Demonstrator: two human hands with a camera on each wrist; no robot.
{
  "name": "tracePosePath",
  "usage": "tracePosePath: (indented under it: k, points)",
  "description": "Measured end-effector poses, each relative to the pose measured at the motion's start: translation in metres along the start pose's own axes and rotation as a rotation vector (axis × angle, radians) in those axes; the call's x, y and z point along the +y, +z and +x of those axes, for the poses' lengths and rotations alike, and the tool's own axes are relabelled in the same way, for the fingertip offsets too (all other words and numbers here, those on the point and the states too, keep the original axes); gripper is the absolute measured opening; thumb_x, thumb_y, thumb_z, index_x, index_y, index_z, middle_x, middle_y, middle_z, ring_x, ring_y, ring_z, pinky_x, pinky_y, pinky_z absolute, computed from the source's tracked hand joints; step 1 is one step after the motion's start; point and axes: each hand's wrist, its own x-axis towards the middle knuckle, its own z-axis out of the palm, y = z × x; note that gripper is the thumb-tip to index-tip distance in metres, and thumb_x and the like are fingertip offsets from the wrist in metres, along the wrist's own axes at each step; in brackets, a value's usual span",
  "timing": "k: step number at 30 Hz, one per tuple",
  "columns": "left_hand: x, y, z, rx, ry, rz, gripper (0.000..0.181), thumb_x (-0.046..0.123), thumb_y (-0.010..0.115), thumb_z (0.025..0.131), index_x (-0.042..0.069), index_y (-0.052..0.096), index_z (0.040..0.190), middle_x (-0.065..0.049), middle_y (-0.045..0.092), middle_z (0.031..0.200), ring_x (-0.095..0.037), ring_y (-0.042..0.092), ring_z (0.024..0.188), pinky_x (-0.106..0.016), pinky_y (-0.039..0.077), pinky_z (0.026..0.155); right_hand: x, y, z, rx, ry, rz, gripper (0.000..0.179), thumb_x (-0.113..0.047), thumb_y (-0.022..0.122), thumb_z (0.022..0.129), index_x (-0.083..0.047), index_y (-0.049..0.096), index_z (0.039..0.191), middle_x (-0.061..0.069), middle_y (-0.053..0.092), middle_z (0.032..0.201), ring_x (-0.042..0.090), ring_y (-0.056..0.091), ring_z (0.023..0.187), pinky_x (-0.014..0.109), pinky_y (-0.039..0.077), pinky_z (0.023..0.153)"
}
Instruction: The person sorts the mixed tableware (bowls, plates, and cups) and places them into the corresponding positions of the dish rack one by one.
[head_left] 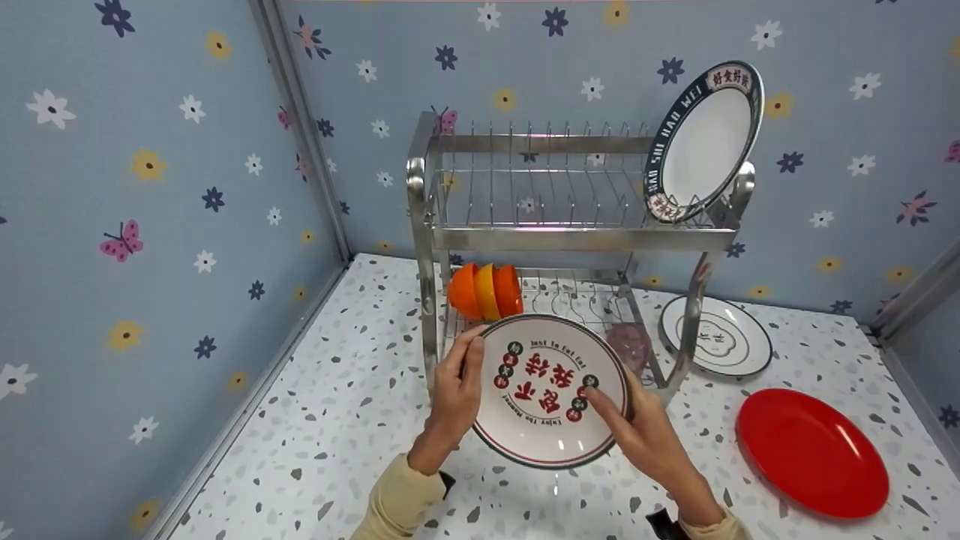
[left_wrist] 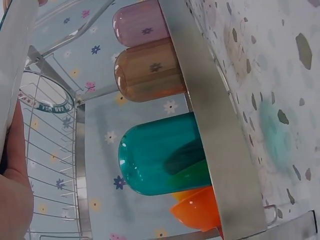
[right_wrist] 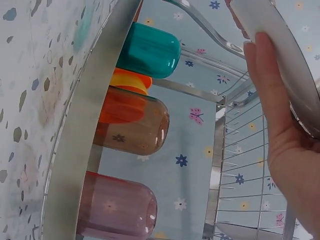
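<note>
A white plate [head_left: 551,442] with red lettering and a dark rim is held between both hands in front of the dish rack, its printed face toward the head camera. My left hand [head_left: 456,390] grips its left edge, thumb on the rim. On the right edge, my right hand [head_left: 649,431] holds it with the thumb lying over the printed face. The left wrist view catches only a strip of the plate [left_wrist: 14,60] and part of the left hand [left_wrist: 17,200]. In the right wrist view, fingers of the right hand [right_wrist: 285,155] support the plate's underside [right_wrist: 290,55].
The steel dish rack [head_left: 585,239] bears a dark-rimmed plate [head_left: 709,150] at its upper right. Below are orange and yellow bowls [head_left: 466,292] and teal [left_wrist: 160,155], brown [left_wrist: 150,70] and pink [left_wrist: 142,22] cups. A white plate [head_left: 742,341] and red plate [head_left: 814,454] lie right.
</note>
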Motion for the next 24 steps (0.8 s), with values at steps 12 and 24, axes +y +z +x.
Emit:
tracePosePath:
  k: [12, 24]
  points:
    - [0.001, -0.002, 0.014, 0.038, 0.080, -0.016, 0.030, -0.002, 0.040, 0.107, 0.000, 0.067, 0.120, -0.013, 0.069, 0.103, -0.025, 0.065, 0.085, -0.031, 0.059, 0.073, 0.000, -0.007, 0.002, 0.076, -0.026, -0.015, 0.052, 0.009, 0.054, 0.102, -0.005, 0.045, 0.151, 0.021, 0.071, 0.119, 0.028, 0.076, 0.090, 0.038, 0.062, 0.065]
    - [-0.006, -0.012, 0.020, 0.259, -0.051, 0.125, 0.023, 0.003, 0.047, 0.106, 0.000, 0.056, 0.127, -0.011, 0.056, 0.126, -0.027, 0.054, 0.117, -0.028, 0.045, 0.106, -0.006, -0.017, 0.001, 0.131, -0.034, -0.051, 0.057, 0.012, 0.052, 0.101, -0.006, 0.041, 0.154, 0.020, 0.069, 0.122, 0.025, 0.075, 0.098, 0.038, 0.062, 0.071]
